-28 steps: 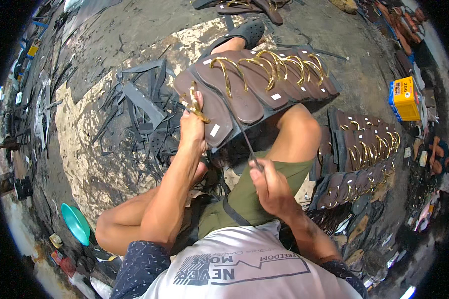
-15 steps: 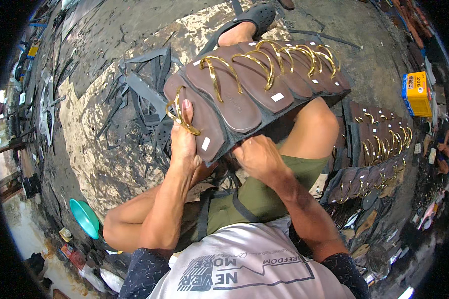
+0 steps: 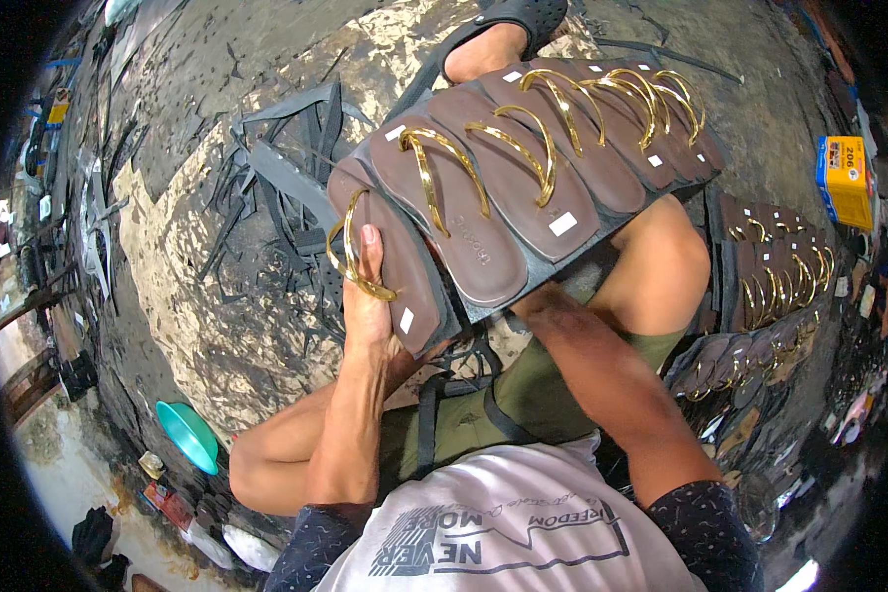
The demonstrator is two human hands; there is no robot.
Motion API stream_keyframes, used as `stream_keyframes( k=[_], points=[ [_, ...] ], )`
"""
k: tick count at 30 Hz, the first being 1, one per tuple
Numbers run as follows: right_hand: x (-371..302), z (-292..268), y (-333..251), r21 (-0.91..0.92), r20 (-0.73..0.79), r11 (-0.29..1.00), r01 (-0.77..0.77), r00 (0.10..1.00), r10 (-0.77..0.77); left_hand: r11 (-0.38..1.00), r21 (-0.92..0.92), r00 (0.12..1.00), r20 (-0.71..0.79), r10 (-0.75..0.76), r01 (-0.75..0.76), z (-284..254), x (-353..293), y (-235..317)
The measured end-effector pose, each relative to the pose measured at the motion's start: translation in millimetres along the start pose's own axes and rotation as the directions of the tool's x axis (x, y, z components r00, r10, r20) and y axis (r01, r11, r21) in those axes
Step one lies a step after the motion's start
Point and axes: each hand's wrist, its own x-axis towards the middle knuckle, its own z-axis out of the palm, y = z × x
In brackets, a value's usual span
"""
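Observation:
Across my lap lies a row of several brown sandals (image 3: 479,259) with gold straps, joined on a dark grey sheet. White stickers mark many of the soles. At its left end, my left hand (image 3: 368,306) grips the end sandal (image 3: 411,286), thumb on top of the sole and the gold strap (image 3: 347,252) looping over beside it. A dark gap separates this sandal from its neighbour. My right forearm (image 3: 602,360) reaches under the sheet's near edge; the fingers of my right hand are hidden there, so whatever they hold cannot be seen.
Dark offcut strips (image 3: 286,187) lie on the worn floor to the left. More rows of gold-strapped sandals (image 3: 779,281) sit at the right, near a yellow and blue box (image 3: 845,184). A teal bowl (image 3: 187,437) stands at lower left. A foot in a black clog (image 3: 508,39) is beyond the row.
My right hand has slid further under the sheet, out of sight. The gap beside the end sandal looks wider. The whole scene has shifted slightly rightward in view.

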Motion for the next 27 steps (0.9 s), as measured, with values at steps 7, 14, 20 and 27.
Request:
stream_keyframes(
  k=[7, 14, 20, 27],
  points=[
    [58.3, -1.8, -18.3, 0.258, 0.13, 0.929, -0.264, 0.963, 0.237, 0.981, 0.132, 0.986, 0.075, -0.152, 0.141, -37.3, -30.3, 8.8],
    [21.8, 7.1, -103.9, 0.806, 0.318, 0.516, -0.29, 0.947, 0.036, 0.957, 0.225, 0.962, 0.244, 0.124, -0.181, -137.5, -85.6, 12.7],
    [-44.4, -6.2, -167.2, 0.698, 0.22, 0.714, -0.055, 0.965, -0.14, 0.933, 0.122, 0.939, 0.11, 0.327, -0.339, -140.2, -122.9, 46.3],
    [-114.4, 37.3, -108.7, 0.301, 0.136, 0.923, 0.242, 0.947, -0.292, 0.961, -0.044, 0.96, 0.047, 0.276, -0.274, -170.4, -162.7, 35.6]
  ],
)
